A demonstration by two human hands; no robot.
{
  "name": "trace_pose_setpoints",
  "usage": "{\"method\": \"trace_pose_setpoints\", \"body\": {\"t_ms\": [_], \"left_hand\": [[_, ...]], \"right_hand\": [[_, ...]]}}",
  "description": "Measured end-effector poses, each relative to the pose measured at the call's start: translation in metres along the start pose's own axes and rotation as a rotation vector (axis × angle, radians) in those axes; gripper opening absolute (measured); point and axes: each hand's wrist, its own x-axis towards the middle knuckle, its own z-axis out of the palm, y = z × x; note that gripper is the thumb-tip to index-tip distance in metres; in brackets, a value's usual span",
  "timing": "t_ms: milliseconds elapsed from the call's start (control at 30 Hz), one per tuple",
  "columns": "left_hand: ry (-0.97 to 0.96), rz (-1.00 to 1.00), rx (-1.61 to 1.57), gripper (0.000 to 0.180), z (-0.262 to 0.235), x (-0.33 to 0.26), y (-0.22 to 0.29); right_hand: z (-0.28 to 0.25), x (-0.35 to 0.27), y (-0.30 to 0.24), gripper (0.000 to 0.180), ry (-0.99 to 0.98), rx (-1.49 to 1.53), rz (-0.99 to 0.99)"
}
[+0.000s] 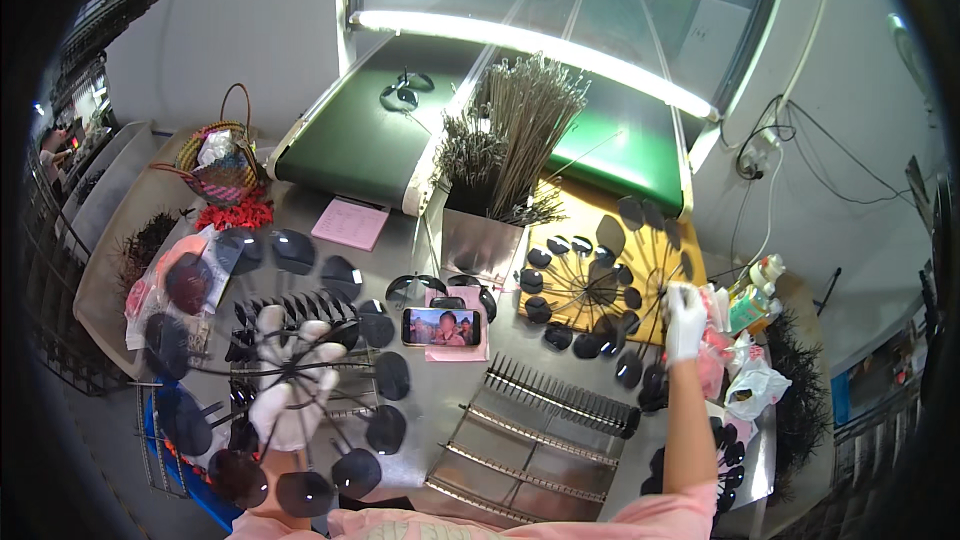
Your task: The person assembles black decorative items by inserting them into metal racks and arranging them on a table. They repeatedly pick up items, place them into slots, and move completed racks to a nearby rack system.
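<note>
My left hand, in a white glove, is at the left behind a wire wheel, its fingers bent around the hub. Large dark lenses sit at the ends of the wheel's spokes, forming a wide ring. At the right, my white-gloved right hand is closed at the edge of a yellow board; whatever its fingers pinch is hidden. Next to it on the board stand more wire wheels with dark lenses. Under the left wheel, a rack carries a row of dark lenses.
A phone lies on pink paper mid-table, with a metal rack nearer me. A metal box full of wire rods stands behind. Two green conveyor belts run away from me. Bottles and plastic bags crowd the right; a basket stands far left.
</note>
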Motion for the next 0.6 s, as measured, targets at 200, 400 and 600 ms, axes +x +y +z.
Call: {"method": "trace_pose_setpoints", "body": {"t_ms": [200, 400, 600], "left_hand": [[-0.103, -0.341, 0.179, 0.068, 0.028, -0.013, -0.102], [-0.401, -0.506, 0.067, 0.08, 0.058, -0.046, -0.125], [-0.532, -0.629, -0.032, 0.092, 0.061, -0.06, -0.11]], "right_hand": [[0.005, -0.245, -0.115, 0.012, -0.367, 0.219, 0.008], [0.03, -0.326, -0.133, 0.016, -0.336, 0.119, -0.15], [0.029, -0.346, -0.129, 0.014, -0.339, -0.012, -0.417]]}}
